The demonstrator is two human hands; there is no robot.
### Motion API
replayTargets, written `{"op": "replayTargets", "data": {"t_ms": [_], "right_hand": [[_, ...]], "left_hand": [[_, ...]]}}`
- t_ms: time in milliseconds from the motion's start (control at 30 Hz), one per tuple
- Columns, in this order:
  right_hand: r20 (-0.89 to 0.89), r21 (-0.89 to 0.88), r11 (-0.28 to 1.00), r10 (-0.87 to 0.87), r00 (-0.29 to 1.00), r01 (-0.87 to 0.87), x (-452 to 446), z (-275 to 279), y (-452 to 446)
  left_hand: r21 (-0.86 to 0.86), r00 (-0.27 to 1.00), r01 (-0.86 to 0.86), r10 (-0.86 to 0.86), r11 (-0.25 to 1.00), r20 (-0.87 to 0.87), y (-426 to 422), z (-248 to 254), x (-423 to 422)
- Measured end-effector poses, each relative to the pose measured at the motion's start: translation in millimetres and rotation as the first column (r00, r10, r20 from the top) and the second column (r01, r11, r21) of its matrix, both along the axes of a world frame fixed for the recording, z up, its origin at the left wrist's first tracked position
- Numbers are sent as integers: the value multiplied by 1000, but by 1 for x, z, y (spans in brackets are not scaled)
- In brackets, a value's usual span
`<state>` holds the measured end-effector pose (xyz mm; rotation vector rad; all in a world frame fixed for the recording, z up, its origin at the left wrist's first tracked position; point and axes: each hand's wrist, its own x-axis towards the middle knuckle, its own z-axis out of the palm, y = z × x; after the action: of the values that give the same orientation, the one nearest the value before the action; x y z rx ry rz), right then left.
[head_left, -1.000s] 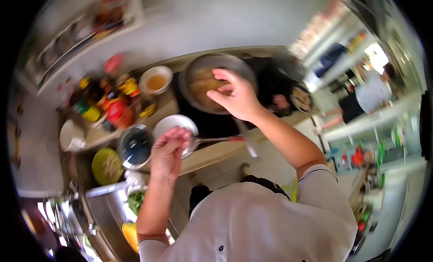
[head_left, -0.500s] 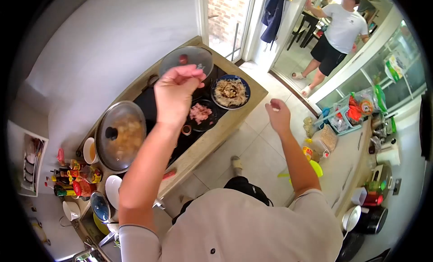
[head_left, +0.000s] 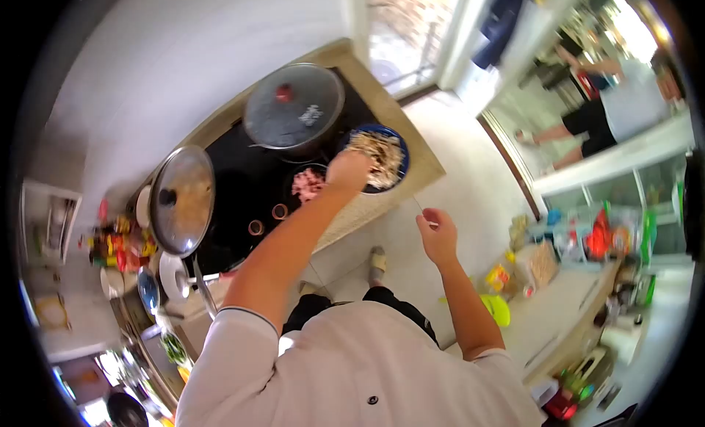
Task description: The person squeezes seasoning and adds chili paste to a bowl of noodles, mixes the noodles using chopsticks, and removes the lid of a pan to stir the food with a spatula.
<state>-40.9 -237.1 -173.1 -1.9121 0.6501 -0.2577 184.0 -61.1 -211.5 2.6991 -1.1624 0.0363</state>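
Observation:
My left hand (head_left: 349, 170) reaches over the near edge of a blue-rimmed plate (head_left: 405, 154) that carries pale shredded food (head_left: 376, 154) with dark bits. Its fingers point down and are hidden behind the back of the hand. Just left of it, chopped pink meat (head_left: 307, 183) lies in a dark dish, partly covered by my forearm. Held out over the floor at the right, my right hand (head_left: 438, 234) has curled fingers, with a small whitish spot at their tips that I cannot identify.
A glass-lidded pot (head_left: 294, 107) stands behind the dishes on the black cooktop (head_left: 239, 166). Left of it is a wok with a glass lid (head_left: 183, 196). Bottles (head_left: 121, 247) and bowls crowd the left end. A person (head_left: 631, 100) is in the doorway; bags line the right counter (head_left: 547, 309).
My left hand has dropped from in front of the pot lid to the plate of shredded food. My right hand has moved slightly down and left. The camera view has turned.

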Motion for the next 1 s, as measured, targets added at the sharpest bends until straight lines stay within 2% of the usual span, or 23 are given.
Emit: {"op": "replayTargets", "data": {"t_ms": [33, 67, 100, 167, 200, 233, 300, 333, 367, 400, 433, 467, 500, 567, 600, 633, 667, 700, 733, 767, 867, 967, 1000], "right_hand": [[5, 4, 1000, 24, 1000, -24, 11, 7, 7], [44, 37, 999, 25, 999, -26, 25, 16, 15], [85, 82, 996, 41, 996, -48, 40, 25, 23], [518, -67, 974, 220, 826, -217, 69, 43, 53], [565, -174, 942, 334, 755, -286, 80, 54, 66], [600, -277, 897, 442, 667, -345, 92, 66, 78], [509, -385, 867, 484, 712, -315, 120, 56, 74], [225, -387, 873, 401, 888, -297, 140, 34, 51], [50, -394, 869, 345, 937, -299, 150, 21, 34], [137, -323, 912, 310, 941, -254, 153, 26, 34], [484, -59, 988, 156, 861, -145, 129, 69, 76], [664, -206, 945, 326, 672, -255, 116, 97, 101], [671, -208, 935, 350, 654, -287, 122, 97, 113], [667, -307, 895, 444, 599, -323, 122, 110, 146], [663, -427, 869, 490, 566, -253, 114, 126, 167], [646, -335, 904, 425, 635, -264, 124, 123, 174], [621, -238, 934, 356, 698, -265, 134, 120, 181], [540, -310, 914, 397, 742, -264, 113, 164, 213], [568, -465, 829, 549, 613, -312, 113, 157, 225], [548, -495, 785, 615, 567, -373, 96, 164, 253], [469, -672, 608, 792, 391, -423, 64, 153, 321], [462, -386, 648, 752, 470, -657, 31, 138, 397], [441, -441, 606, 789, 428, -662, 26, 135, 418]], "left_hand": [[-138, 946, -71, 110, 988, 304, -7, 18, -14], [-181, 944, -134, 181, 974, 277, -16, 17, -13], [-170, 971, -222, 233, 960, 47, -31, 7, -14], [-210, 820, -476, 346, 854, -456, -63, -8, -15], [-499, 793, -494, 133, 712, -594, -63, 9, -28], [-559, 602, -629, -116, 541, -790, -60, 43, -44], [-495, 309, -825, -515, 274, -800, -48, 101, -63], [-506, 342, -842, -539, 189, -770, -37, 127, -67], [-607, 537, -783, -341, 138, -771, -22, 152, -76], [-658, 644, -740, -132, 141, -753, 0, 174, -78], [-696, 711, -702, 78, 151, -699, 24, 194, -85], [-590, 558, -797, -215, 129, -802, 39, 207, -95], [-476, 350, -866, -492, 154, -797, 51, 219, -106], [-790, 824, -478, -115, 385, -554, 91, 263, -160], [-837, 857, -389, -182, 386, -482, 119, 268, -175], [-876, 879, -296, -249, 381, -406, 146, 272, -189], [-885, 864, -315, -282, 344, -418, 181, 283, -207], [-890, 844, -336, -320, 308, -430, 218, 294, -226], [-804, 725, -518, -351, 292, -593, 254, 300, -243], [-798, 758, -540, -258, 266, -599, 287, 288, -254], [-624, 614, -747, -121, 228, -780, 398, 273, -303], [-609, 609, -792, -26, 34, -793, 479, 215, -345], [-643, 641, -766, 112, 20, -760, 498, 190, -359]]}}
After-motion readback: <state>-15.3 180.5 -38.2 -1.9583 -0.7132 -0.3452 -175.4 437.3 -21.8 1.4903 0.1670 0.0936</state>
